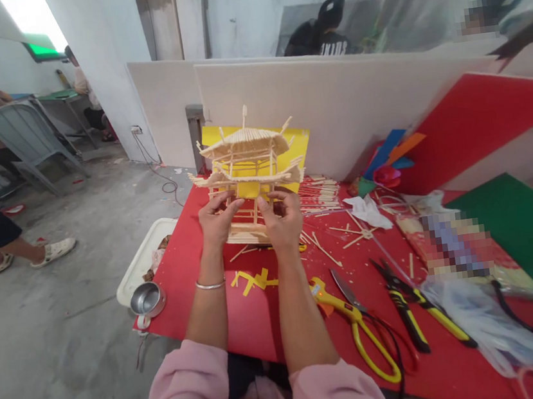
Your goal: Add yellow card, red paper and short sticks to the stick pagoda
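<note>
A small pagoda model [251,174] made of thin pale sticks, with two curved roof tiers, stands upright near the far edge of the red table. My left hand [220,217] grips its left side below the lower roof, and my right hand [282,215] grips the right side at the same level. Between my thumbs a small yellow piece [248,189] shows under the lower roof. Behind the model is a larger yellow sheet [301,150]. Yellow paper scraps [258,280] lie on the table between my forearms.
On the red table [185,268] are a metal cup [147,299], yellow-handled scissors [375,348], pliers [407,318], loose sticks [318,190], plastic bags [485,315] and a green board [528,238]. White boards stand behind. People are at the left and in the background.
</note>
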{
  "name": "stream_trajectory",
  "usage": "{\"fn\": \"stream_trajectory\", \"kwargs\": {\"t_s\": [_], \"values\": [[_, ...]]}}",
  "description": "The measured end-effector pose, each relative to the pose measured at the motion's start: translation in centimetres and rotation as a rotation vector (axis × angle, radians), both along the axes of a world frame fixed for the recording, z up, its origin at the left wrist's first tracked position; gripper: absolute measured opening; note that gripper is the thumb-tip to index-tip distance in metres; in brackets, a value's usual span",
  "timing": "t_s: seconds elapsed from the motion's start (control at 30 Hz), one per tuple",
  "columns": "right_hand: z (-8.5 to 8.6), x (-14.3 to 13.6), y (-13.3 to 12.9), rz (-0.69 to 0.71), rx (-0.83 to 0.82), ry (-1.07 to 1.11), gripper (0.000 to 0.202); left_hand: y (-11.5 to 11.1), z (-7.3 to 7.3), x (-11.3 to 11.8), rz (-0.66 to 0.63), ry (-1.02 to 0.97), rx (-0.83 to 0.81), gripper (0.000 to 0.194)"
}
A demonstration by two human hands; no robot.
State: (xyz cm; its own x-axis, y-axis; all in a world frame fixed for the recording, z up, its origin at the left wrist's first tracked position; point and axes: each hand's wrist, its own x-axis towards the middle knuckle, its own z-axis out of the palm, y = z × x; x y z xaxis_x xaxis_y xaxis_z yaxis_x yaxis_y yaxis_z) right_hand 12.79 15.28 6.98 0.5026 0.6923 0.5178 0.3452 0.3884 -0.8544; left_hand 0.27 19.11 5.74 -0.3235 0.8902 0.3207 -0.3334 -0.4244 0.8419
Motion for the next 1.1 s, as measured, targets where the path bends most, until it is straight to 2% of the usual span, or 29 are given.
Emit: {"fn": "stream_trajectory", "kwargs": {"t_s": [0.27, 0.4, 0.7, 1.1], "values": [[0.1, -0.3, 0.0, -0.029, -0.003, -0.02, 0.034, 0.1, -0.4, 0.2, -0.019, -0.044, 0.012, 0.033], [0.1, -0.3, 0.0, -0.029, -0.017, -0.034, 0.032, 0.2, -0.6, 0.0, -0.02, 0.013, 0.023, 0.029], [0.0, -0.2, 0.3, -0.03, -0.008, -0.042, 0.031, -0.2, 0.5, -0.3, -0.009, 0.03, -0.013, 0.027], [0.0, -0.2, 0.1, -0.026, -0.001, -0.043, 0.034, 0.4, -0.9, -0.7, -0.024, 0.093, 0.004, 0.03]]}}
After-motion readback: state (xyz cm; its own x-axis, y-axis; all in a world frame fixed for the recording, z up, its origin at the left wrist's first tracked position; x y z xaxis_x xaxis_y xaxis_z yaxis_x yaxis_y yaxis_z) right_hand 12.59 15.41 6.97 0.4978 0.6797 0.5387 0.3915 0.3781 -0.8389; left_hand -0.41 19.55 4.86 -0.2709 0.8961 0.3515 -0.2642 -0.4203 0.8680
